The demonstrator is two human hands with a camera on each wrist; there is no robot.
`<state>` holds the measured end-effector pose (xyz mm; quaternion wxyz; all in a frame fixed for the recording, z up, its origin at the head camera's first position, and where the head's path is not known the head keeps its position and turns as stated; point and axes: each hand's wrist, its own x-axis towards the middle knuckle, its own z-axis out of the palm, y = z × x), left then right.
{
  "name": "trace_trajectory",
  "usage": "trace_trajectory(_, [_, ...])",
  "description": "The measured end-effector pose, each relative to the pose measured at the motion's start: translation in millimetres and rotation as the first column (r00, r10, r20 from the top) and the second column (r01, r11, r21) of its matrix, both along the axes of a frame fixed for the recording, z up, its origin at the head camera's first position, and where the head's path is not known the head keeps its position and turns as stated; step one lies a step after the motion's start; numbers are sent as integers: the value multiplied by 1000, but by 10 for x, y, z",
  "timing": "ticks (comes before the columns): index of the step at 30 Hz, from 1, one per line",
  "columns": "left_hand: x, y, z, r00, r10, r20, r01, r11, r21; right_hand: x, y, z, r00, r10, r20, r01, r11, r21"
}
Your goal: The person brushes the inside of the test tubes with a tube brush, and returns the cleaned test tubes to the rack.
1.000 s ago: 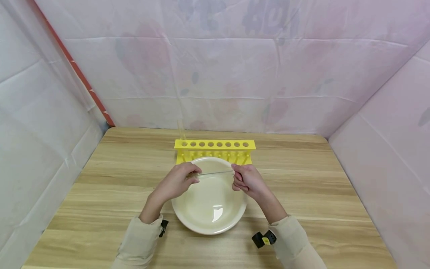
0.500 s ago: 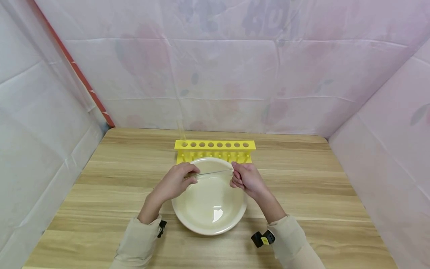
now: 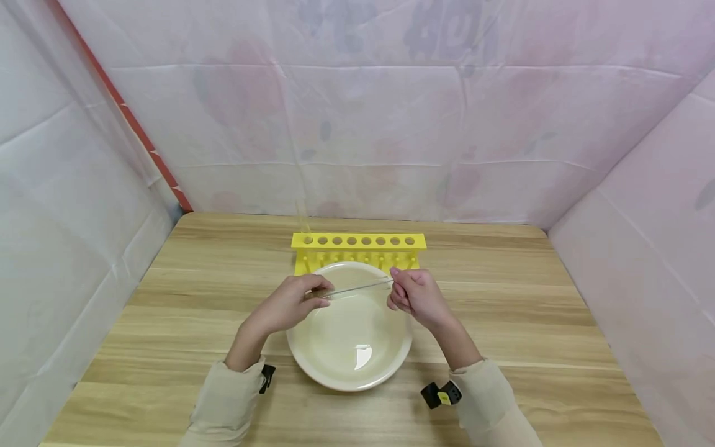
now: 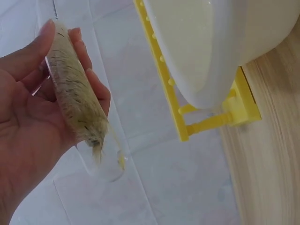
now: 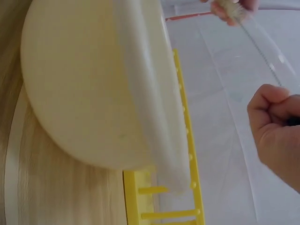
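Note:
Over the cream basin (image 3: 349, 347), my left hand (image 3: 290, 304) grips a clear glass test tube (image 4: 105, 171) with its fingers and thumb. Pale bristles of a test tube brush (image 4: 77, 84) fill part of the tube, stopping short of its rounded closed end. From the bristles a thin twisted wire handle (image 5: 260, 49) runs along the tube to my right hand (image 3: 418, 298), whose curled fingers hold it near the tube's mouth. The tube lies slanted, its mouth end slightly higher in the head view. Liquid in the basin cannot be made out for certain.
Behind the basin stands a yellow test tube rack (image 3: 359, 246) with a row of holes and pegs. Another clear tube (image 3: 303, 217) stands in its leftmost hole. The wooden table (image 3: 503, 323) is enclosed by pale fabric walls (image 3: 357, 124).
My right hand has shifted slightly right, away from the left hand, and more of the tube and wire shows between them. Basin and rack stay put.

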<state>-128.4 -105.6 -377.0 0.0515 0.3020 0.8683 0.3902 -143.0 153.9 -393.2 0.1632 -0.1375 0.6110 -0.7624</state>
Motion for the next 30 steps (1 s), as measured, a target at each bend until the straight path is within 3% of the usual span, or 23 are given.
trace_trajectory(2, [6, 16, 1, 1000, 27, -13, -27, 999, -21, -3, -9, 32, 994, -22, 108, 23, 1000, -9])
trace_trajectory(5, [13, 27, -3, 998, 51, -44, -53, 997, -52, -17, 6, 61, 967, -27, 254, 37, 999, -36])
trace_trajectory(8, [20, 1, -19, 995, 78, -57, -82, 994, -73, -36, 62, 63, 944, -52, 326, 72, 996, -51])
trace_trajectory(11, [21, -52, -43, 995, 92, -34, -94, 993, -77, -50, 128, 44, 960, -60, 274, 72, 997, -35])
trace_trajectory(16, [8, -114, -46, 998, 55, 17, -54, 998, -39, -63, 193, -12, 999, 4, 43, -4, 1000, 7])
trace_trajectory(20, [-8, -154, -30, 1000, -2, 26, 2, 1000, 6, -81, 224, -48, 990, 42, -132, -37, 998, 42])
trace_trajectory(23, [-16, -181, -28, 999, -35, 37, 35, 999, 22, -93, 249, -52, 975, 63, -214, -52, 997, 56])
trace_trajectory(26, [-18, -192, -30, 998, -45, 44, 45, 999, 15, -98, 258, -29, 982, 60, -179, -57, 998, 25])
trace_trajectory(30, [-17, -182, -36, 1000, -24, 14, 24, 1000, 2, -90, 242, 32, 1000, 7, 21, -7, 1000, -21])
